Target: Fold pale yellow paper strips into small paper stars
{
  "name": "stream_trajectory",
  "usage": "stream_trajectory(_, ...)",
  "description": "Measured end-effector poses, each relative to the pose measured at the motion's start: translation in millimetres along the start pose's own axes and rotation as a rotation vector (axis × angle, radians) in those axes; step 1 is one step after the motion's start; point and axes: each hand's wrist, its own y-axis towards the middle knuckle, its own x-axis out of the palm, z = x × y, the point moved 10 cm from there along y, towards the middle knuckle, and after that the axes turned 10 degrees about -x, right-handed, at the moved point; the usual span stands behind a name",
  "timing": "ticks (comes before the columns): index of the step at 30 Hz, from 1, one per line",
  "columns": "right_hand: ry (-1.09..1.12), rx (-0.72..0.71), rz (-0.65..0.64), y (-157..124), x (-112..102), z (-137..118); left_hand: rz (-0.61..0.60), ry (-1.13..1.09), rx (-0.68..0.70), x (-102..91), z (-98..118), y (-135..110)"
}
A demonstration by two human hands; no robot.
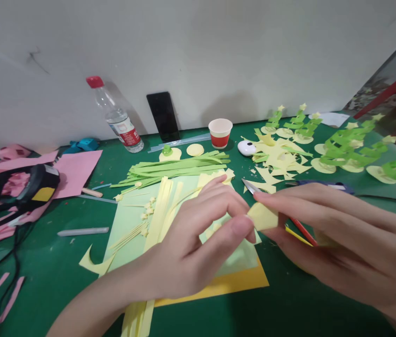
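Note:
Both hands meet over the green table, pinching a small pale yellow paper piece point(262, 216) between them. My left hand point(198, 238) has thumb and fingers closed on its left side. My right hand point(338, 234) grips its right side and lies over red and yellow pencils point(301, 230). Under the hands lie a light green sheet point(127, 224) and an orange-yellow sheet point(240, 281). Pale yellow paper strips point(161, 210) cross the green sheet, and scissors point(252, 187) sit just behind the hands.
Green paper strips point(173, 169), a red paper cup point(220, 133), a water bottle point(117, 117), a dark phone point(163, 116) against the wall. Several green paper trees point(345, 145) stand at right. A glue gun point(25, 187) and pink paper point(75, 171) lie at left.

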Motion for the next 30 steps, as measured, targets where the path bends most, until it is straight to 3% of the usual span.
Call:
stream_trajectory(6, 0.155, 0.075, 0.033, 0.8, -4.5, 6.5, -0.01, 0.043, 0.005, 3.0, -1.7, -0.6)
stream_trajectory(13, -0.001, -0.04, -0.099, -8.1, 3.8, -0.6, 0.03, 0.021, 0.025, -0.2, 0.5, 0.4)
stream_trajectory(17, -0.147, -0.072, -0.053, -18.9, 3.2, -5.9, 0.143, 0.056, 0.056, -6.7, 4.5, 1.0)
stream_trajectory(21, -0.139, -0.092, -0.179, -18.3, 17.7, -7.5, 0.266, 0.143, 0.16, -13.3, 15.1, -2.0)
stream_trajectory(26, -0.025, -0.046, -0.198, -6.6, 17.0, -5.7, 0.113, 0.022, 0.026, -7.3, 0.9, 1.5)
stream_trajectory(30, 0.021, -0.037, -0.238, -9.1, 20.2, -5.4, 0.032, 0.054, 0.0, -0.6, -1.9, 3.4)
